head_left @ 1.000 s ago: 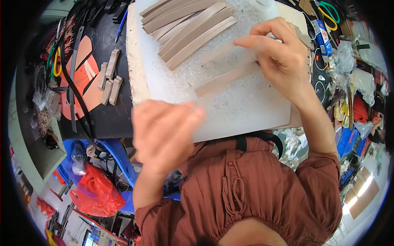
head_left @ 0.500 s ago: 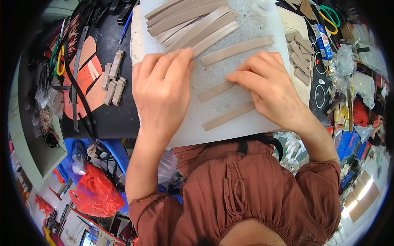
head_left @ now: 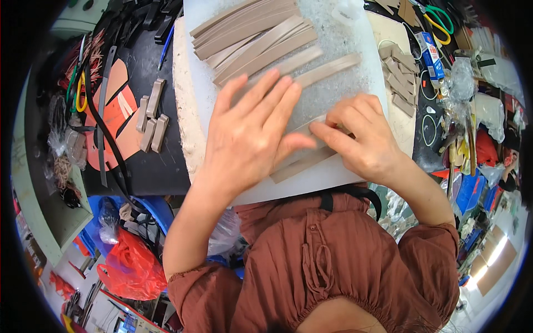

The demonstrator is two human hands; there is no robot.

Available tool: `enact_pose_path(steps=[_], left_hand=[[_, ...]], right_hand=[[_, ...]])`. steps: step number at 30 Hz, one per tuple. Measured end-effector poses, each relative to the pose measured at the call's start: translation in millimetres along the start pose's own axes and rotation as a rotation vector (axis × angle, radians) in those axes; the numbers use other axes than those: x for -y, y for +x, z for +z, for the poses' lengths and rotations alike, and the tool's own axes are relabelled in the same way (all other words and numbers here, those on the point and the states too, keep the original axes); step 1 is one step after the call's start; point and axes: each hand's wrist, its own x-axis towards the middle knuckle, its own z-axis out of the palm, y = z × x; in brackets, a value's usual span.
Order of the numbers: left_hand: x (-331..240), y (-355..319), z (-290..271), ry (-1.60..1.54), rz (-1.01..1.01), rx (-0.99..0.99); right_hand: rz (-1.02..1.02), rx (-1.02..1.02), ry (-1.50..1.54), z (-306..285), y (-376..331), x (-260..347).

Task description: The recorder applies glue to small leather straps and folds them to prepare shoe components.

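My left hand [head_left: 250, 133] hovers over the white board [head_left: 222, 119], open and holding nothing, its fingers stretched out and slightly blurred. My right hand [head_left: 363, 139] is closed, thumb and fingers pinched at the right end of a taupe leather-like strip [head_left: 304, 129]; the left hand hides part of that strip. A nearer strip [head_left: 302, 164] lies below it, one end under the right hand. Beyond the fingers rest another single strip [head_left: 330, 67] and a strip [head_left: 302, 58] beside a fanned pile of strips [head_left: 250, 28].
Folded taupe pieces [head_left: 398, 77] are heaped right of the board, near a blue-and-white box [head_left: 430, 55]. At left, small taupe blocks [head_left: 154, 114], a metal ruler-like blade [head_left: 104, 116] and orange-pink leather pieces [head_left: 119, 97] lie on the black tabletop [head_left: 172, 150]. A red bag [head_left: 133, 266] sits below.
My left hand has moved right and toward me from the pile, and its fingers have spread. A strip at the pile's edge now lies farther out. My right hand stays nearly in place.
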Motion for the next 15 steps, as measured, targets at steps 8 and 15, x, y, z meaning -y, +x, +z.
enact_pose_path(steps=[8, 15], left_hand=[[-31.0, -48.4, -6.5, 0.072, -0.124, 0.064], [-43.7, -68.6, -14.8, 0.153, -0.197, 0.057]], right_hand=[[0.399, -0.466, 0.047, -14.9, 25.2, -55.8], [0.508, -0.384, 0.092, -0.9, 54.2, -91.2]])
